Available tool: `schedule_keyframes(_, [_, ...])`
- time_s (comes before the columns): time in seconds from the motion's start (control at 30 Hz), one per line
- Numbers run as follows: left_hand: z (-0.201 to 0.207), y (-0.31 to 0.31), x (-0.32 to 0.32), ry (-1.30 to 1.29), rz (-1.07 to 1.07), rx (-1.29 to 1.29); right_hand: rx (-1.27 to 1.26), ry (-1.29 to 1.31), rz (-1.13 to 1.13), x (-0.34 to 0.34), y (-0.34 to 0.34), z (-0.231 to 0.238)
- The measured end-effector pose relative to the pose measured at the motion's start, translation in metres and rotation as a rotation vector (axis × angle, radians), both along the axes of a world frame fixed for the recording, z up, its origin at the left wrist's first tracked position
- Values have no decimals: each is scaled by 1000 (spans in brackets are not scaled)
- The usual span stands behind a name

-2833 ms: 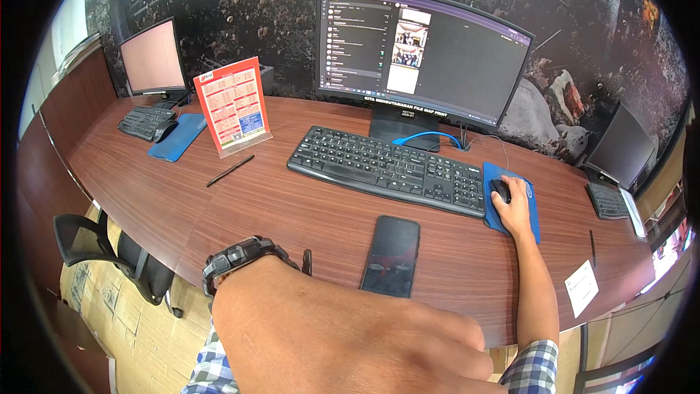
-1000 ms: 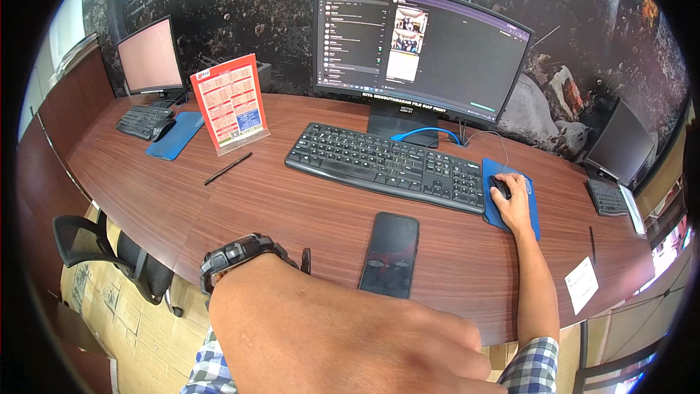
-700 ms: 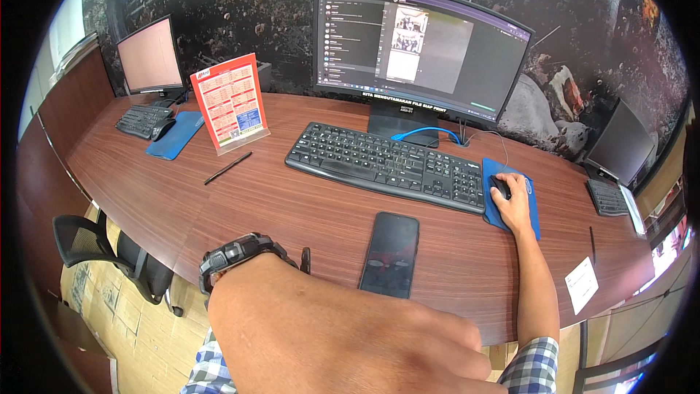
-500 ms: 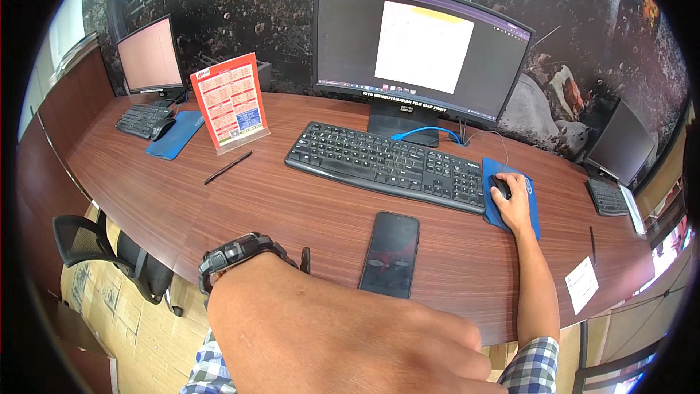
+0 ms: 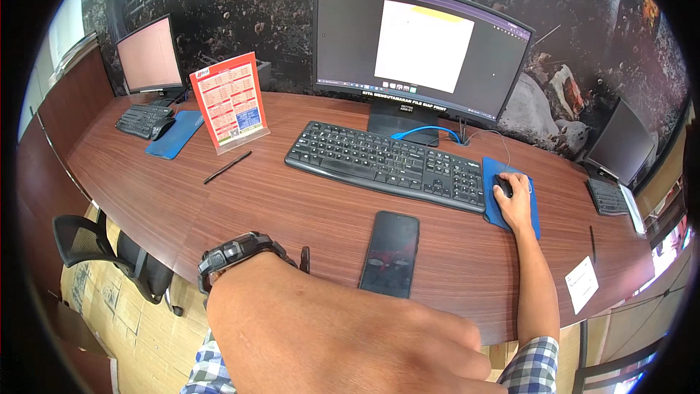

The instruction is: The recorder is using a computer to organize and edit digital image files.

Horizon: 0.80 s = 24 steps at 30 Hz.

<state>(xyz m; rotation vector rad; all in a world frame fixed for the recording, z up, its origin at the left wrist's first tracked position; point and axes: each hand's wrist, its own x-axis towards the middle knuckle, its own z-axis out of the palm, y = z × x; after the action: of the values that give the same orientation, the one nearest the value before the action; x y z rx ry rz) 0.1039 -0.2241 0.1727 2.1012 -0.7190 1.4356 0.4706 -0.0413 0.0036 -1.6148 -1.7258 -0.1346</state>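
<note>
The computer mouse is small, black and rounded, largely covered by the right hand, with only a dark patch of its left side showing. It sits on the blue mouse pad, toward the far half, with blue surface visible around it. The pad lies on the brown wood-grain worktop, just beside the keyboard's right end

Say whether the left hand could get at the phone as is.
Probably yes: nothing visible stands between the left hand and the phone, flat on the desk.
</note>
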Motion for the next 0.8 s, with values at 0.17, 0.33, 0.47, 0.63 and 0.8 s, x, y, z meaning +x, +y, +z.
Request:
schedule_keyframes(0.17, [2,0,0,27,18,-11,-9,41,-3,-2,-1,0])
schedule_keyframes(0.33, [14,2,-5,78,-11,-21,-1,34,1,-3,0,1])
schedule_keyframes(0.47, [7,7,-6,148,-41,40,-1,38,-2,0,-2,-1])
schedule_keyframes(0.63, [4,-5,4,-8,-17,-99,-5,50,103,-5,-3,5])
schedule_keyframes(0.8, [-1,1,0,43,-13,6,8,51,104,-5,-3,5])
